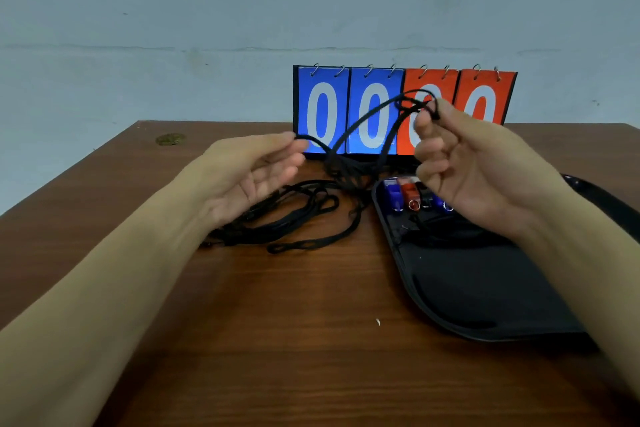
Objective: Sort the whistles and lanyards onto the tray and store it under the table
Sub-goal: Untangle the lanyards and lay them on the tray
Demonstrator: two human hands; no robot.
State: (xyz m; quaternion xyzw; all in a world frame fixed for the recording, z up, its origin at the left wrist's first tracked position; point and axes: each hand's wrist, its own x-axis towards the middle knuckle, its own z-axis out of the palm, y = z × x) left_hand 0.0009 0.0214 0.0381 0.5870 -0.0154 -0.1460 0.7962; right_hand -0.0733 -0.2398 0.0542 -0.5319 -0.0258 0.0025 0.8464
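Both forearms reach over the brown wooden table. The right hand, fingers curled, pinches a loop of thin black cord lanyard raised before the blue-and-orange flip scoreboard; the left hand, palm up, holds its other end at the fingertips (grip blurred). More lanyards lie tangled between. Small blue, red and black plastic whistles sit on the black oval tray, partly hidden by the right hand.
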